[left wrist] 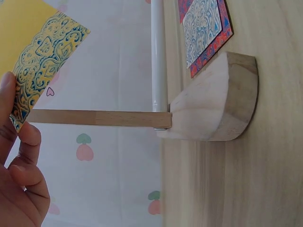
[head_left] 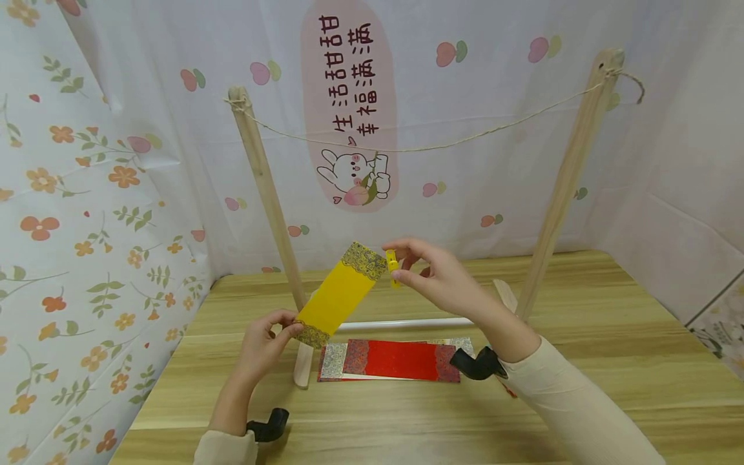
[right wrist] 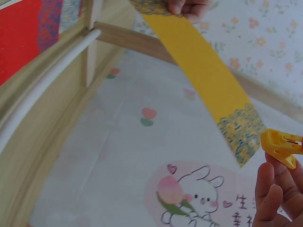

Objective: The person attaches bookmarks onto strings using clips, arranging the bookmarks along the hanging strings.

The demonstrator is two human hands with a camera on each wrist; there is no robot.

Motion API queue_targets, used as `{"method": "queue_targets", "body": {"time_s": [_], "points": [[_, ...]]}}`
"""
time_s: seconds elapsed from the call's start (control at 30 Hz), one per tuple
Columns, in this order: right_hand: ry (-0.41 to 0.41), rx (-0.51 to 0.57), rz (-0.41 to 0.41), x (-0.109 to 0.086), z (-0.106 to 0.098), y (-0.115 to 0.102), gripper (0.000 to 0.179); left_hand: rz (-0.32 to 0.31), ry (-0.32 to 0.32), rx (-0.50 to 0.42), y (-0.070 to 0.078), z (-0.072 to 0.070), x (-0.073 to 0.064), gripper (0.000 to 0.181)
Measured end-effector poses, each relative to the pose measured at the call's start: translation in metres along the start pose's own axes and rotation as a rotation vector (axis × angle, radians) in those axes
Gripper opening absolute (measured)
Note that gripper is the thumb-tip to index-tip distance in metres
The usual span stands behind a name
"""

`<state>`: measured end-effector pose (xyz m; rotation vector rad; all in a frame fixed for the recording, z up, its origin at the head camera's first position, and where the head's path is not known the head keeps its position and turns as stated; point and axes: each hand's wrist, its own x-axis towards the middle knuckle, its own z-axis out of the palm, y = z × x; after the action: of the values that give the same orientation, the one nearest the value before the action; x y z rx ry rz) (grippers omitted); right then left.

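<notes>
My left hand (head_left: 264, 345) pinches the lower corner of a yellow card (head_left: 340, 296) with patterned dark-blue bands at both ends. The card is held up at a slant above the table. Between thumb and fingers of my right hand (head_left: 438, 271) is a small yellow clothespin (head_left: 392, 261). In the right wrist view the clothespin (right wrist: 281, 145) sits right at the card's upper patterned corner (right wrist: 244, 135). The left wrist view shows the left thumb lying over the card's lower band (left wrist: 45, 52).
A string (head_left: 430, 148) hangs between two wooden posts (head_left: 264, 181), joined low down by a white rod (head_left: 407, 324). On the wooden table (head_left: 378, 426) lie a red card (head_left: 401, 360) and paler patterned cards beneath it. Printed cloth (head_left: 488, 174) covers the back.
</notes>
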<state>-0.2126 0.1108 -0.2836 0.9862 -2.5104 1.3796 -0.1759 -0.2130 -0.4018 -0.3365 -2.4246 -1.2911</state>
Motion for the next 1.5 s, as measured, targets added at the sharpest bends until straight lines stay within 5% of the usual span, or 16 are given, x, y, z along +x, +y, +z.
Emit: {"method": "queue_targets", "body": {"time_s": [0.4,0.7,1.23,1.5], "points": [[0.036,0.053,-0.107,0.03,0.008,-0.034,0.038,-0.033,0.087,-0.045,0.005,-0.008,0.007,0.005],[0.097,0.11,-0.198,0.049,0.008,-0.051,0.037,0.017,0.209,-0.074,0.005,-0.015,0.014,0.004],[0.136,0.276,-0.279,0.082,0.003,-0.092,0.033,0.004,0.319,-0.155,0.022,-0.03,0.032,0.005],[0.134,0.401,-0.251,0.097,0.0,-0.106,0.033,0.043,0.355,-0.283,0.028,-0.031,0.046,0.01]]}}
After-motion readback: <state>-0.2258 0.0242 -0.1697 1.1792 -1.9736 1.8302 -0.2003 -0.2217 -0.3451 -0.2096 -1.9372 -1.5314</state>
